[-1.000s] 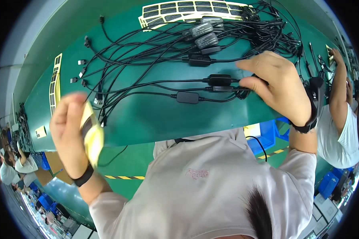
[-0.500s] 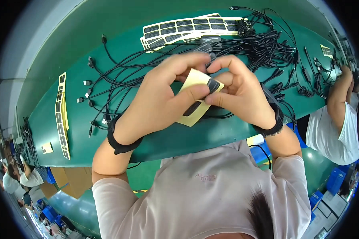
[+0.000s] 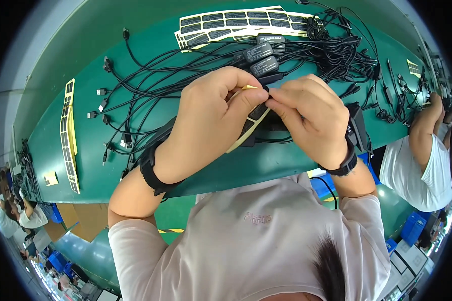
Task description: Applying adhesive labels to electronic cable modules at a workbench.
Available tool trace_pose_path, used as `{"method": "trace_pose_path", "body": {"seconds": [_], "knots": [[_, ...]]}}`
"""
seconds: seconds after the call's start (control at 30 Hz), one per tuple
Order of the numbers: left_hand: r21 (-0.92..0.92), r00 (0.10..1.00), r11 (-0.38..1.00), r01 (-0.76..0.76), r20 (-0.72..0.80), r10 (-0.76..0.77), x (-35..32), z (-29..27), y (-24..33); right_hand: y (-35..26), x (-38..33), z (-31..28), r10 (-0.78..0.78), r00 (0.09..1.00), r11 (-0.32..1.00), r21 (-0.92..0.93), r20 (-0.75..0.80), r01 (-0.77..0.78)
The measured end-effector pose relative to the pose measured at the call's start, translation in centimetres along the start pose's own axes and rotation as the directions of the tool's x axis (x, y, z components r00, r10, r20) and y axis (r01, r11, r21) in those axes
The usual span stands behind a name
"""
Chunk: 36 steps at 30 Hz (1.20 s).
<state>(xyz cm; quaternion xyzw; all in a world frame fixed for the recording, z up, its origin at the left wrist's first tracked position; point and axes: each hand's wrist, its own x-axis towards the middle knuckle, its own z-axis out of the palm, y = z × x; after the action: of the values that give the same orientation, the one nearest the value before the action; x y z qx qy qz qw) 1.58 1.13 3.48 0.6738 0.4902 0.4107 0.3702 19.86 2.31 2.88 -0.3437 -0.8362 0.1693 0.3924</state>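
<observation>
Both of my hands meet over the table's near middle. My left hand (image 3: pixel 213 120) is closed on a small yellow-backed label sheet (image 3: pixel 248 132) with black rounded labels, bent under the fingers and partly hidden. At the fingertips of my right hand (image 3: pixel 314 118) is a small dark piece, apparently a black label (image 3: pixel 265 88) at the sheet's upper end; the fingers pinch it, and most of it is covered. Just beyond lie cable boxes, among them a black box (image 3: pixel 264 65) bearing a printed label. Behind my hands are black cables (image 3: pixel 181 78).
Label sheets (image 3: pixel 226 22) lie stacked at the far edge of the green table (image 3: pixel 50 130). A tangled cable heap (image 3: pixel 344 57) sits far right. Another label strip (image 3: pixel 68 140) and a small label piece (image 3: pixel 50 178) lie left. A co-worker (image 3: pixel 412 165) sits at the right.
The label sheet has turned and tilted downward, so less of its yellow face shows. My right fingers have drawn together into a pinch at its upper end. The view has shifted slightly.
</observation>
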Motion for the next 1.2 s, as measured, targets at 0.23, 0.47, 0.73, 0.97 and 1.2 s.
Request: {"method": "trace_pose_path", "body": {"seconds": [0.23,0.47,0.73,0.97,1.2], "knots": [[-0.316,0.975,0.923,0.221,0.068,-0.21,0.4,-0.1,-0.9,-0.4,0.3,-2.5,-0.19,0.981,0.974,-0.115,0.039,0.194],[-0.337,0.882,0.869,0.363,0.425,-0.203,1.0,-4.2,0.7,2.7,-3.0,-4.4,0.256,0.965,0.961,0.095,0.058,-0.261],[0.057,0.953,0.992,0.11,0.279,-0.121,-0.6,-1.1,-0.1,3.6,-3.1,-3.6,0.324,0.833,0.882,0.175,0.448,-0.437],[0.421,0.971,0.875,-0.238,0.116,0.208,-2.0,3.0,-1.2,3.9,-2.0,-3.7,0.335,0.865,0.626,0.598,0.373,-0.501],[0.478,0.933,0.809,-0.341,0.063,0.355,-2.3,3.4,-2.7,1.7,-3.9,-3.6,0.471,0.882,0.7,0.62,-0.028,-0.354]]}}
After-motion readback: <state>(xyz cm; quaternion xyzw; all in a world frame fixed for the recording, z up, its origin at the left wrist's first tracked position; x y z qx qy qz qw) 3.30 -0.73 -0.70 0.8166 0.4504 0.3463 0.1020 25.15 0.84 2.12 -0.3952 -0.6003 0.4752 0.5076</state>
